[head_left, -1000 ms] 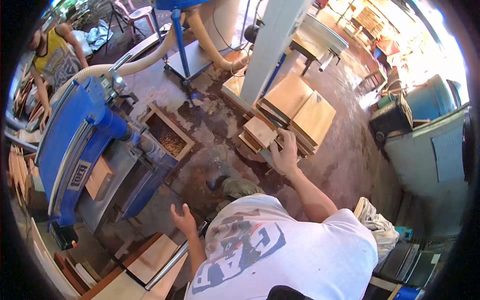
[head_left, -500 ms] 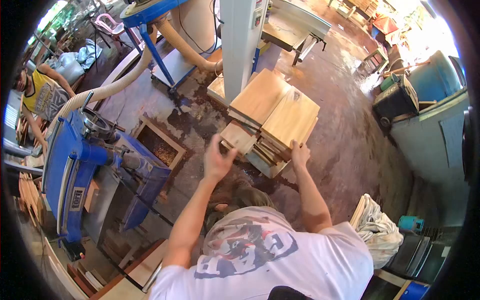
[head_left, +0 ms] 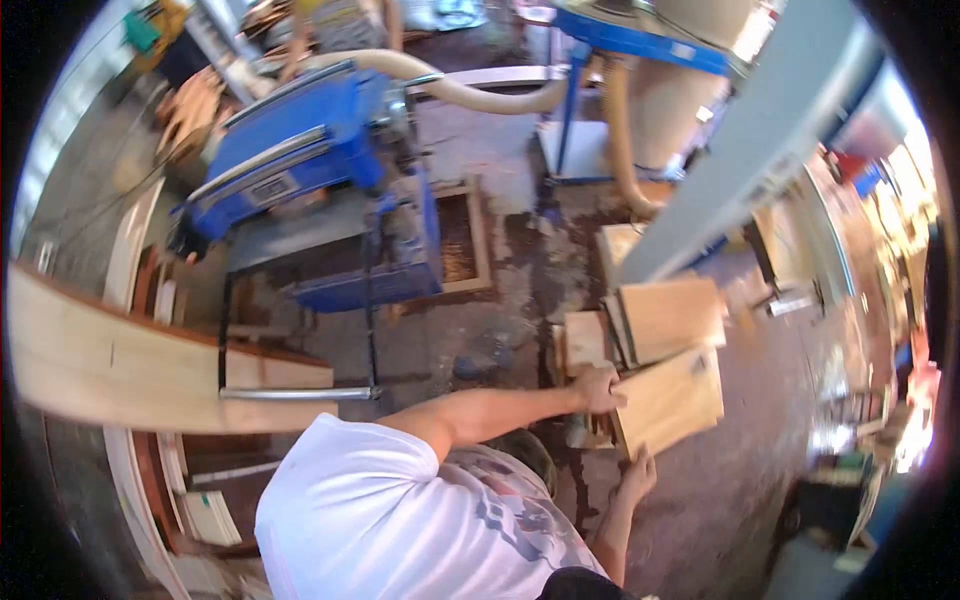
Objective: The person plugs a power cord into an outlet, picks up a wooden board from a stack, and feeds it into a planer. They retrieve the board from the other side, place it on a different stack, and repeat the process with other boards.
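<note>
A pale wooden board lies on top of the stack, its near end toward me. My left hand is closed on the board's left corner. At its right corner, my right hand grips the edge, the thumb showing on top. Beside it on the stack rests another wide wooden board. A smaller wood block sits left of that, near my left hand. The lower pieces of the stack are mostly hidden under the boards and my left hand.
A blue planer machine stands at the left, with a ribbed hose behind it. A grey post rises just beyond the stack. Long planks lie at left. A person is at the far left. A wooden frame with shavings is on the floor.
The view has swung to the left. My left hand, apart from the wide boards before, has come onto the near board. My right hand stays at its edge.
</note>
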`<move>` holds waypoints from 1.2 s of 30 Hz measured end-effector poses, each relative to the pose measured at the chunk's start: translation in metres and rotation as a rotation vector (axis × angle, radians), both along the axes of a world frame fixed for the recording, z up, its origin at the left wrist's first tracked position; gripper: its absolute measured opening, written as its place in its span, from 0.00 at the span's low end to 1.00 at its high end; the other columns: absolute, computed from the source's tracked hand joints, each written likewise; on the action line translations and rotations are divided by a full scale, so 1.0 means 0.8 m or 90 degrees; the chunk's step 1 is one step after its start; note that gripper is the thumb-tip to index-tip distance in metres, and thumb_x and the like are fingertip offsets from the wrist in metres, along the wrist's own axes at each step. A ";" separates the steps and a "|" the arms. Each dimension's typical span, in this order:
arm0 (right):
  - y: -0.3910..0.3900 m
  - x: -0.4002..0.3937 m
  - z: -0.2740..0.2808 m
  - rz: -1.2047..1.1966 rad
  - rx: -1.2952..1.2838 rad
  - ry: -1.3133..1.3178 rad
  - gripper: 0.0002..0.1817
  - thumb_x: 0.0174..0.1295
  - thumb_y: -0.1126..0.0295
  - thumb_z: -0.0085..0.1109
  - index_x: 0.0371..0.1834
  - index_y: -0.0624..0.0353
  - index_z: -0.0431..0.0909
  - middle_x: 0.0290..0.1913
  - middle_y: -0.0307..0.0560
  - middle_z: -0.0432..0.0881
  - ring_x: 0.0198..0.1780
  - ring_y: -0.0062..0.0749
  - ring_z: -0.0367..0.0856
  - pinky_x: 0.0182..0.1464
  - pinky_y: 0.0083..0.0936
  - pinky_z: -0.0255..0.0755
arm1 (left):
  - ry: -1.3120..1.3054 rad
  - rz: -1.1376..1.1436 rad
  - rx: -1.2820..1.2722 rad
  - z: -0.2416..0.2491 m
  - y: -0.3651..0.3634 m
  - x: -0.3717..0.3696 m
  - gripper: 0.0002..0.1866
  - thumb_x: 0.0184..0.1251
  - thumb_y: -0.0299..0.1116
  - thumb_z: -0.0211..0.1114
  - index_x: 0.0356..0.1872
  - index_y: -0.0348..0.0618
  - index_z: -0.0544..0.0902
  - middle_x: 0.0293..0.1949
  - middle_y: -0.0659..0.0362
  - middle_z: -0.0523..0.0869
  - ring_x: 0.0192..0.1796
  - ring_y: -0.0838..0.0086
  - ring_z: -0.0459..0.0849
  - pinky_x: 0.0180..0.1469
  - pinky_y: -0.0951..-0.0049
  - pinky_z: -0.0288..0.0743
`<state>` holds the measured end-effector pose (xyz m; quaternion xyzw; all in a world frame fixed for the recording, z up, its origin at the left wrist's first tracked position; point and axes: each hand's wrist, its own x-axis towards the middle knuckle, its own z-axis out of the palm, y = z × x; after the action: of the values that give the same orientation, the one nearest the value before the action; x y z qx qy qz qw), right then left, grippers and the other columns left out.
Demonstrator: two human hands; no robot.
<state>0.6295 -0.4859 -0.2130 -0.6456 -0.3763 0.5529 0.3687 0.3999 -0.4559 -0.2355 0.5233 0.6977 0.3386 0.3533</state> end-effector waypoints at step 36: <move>-0.359 -0.717 0.006 0.940 0.411 -0.049 0.40 0.63 0.52 0.66 0.70 0.67 0.62 0.53 0.58 0.80 0.52 0.46 0.78 0.55 0.39 0.73 | -0.900 0.821 0.562 -0.043 -0.677 -0.596 0.17 0.66 0.29 0.65 0.55 0.46 0.77 0.48 0.60 0.84 0.49 0.70 0.85 0.46 0.68 0.85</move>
<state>0.0555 -0.7728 -0.2084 -0.1106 -0.8595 0.4950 0.0635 -0.0772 -0.9977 -0.2698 -0.1813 0.2941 0.9145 0.2104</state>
